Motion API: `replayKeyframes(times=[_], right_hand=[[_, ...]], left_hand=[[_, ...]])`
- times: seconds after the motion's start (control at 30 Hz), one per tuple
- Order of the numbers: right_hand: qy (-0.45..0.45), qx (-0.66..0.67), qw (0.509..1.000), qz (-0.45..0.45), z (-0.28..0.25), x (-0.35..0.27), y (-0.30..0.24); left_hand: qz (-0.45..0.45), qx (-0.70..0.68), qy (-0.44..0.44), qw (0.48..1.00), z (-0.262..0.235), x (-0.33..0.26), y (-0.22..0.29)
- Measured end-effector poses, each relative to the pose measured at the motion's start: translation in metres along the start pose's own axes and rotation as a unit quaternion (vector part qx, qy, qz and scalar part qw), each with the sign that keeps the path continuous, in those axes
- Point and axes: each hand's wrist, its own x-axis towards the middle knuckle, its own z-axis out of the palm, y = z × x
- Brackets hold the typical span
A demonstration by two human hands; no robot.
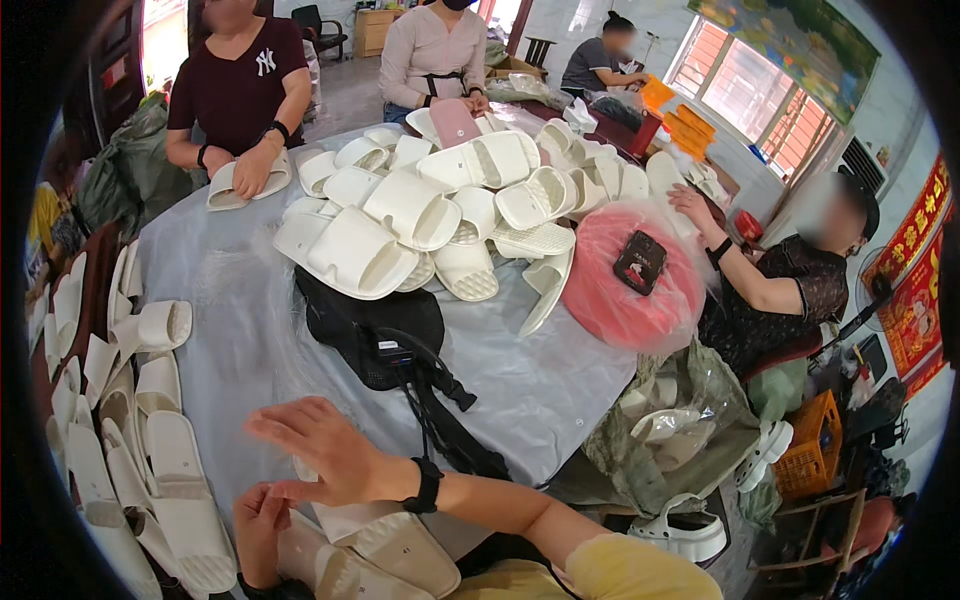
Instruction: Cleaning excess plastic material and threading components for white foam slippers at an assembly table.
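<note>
My right hand is raised near the front of the table, fingers stretched out and apart from any slipper, its thumb close to my left hand. Lower down, my left hand has its fingers curled together; whatever they pinch, if anything, is too small to make out. Just below and beside both hands lie cream slide slippers, partly covered by my forearm. A long row of cream slippers is stacked along my left side.
A heap of white slippers covers the table's middle, with a black cap-like bag with straps before it. A pink plastic-wrapped bundle carries a small black case. Co-workers sit or stand around. An orange crate stands at right.
</note>
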Motion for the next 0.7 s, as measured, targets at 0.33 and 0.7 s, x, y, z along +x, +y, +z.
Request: replayKeyframes(times=[0.33,0.7], right_hand=[[0.049,-0.134,0.989,-0.03,0.01,0.004,0.004],[-0.051,-0.039,0.996,-0.066,0.034,-0.009,0.006]], left_hand=[[0.034,-0.044,0.05,0.997,-0.007,0.002,0.001],[0.074,0.108,0.081,0.988,-0.002,-0.007,0.002]])
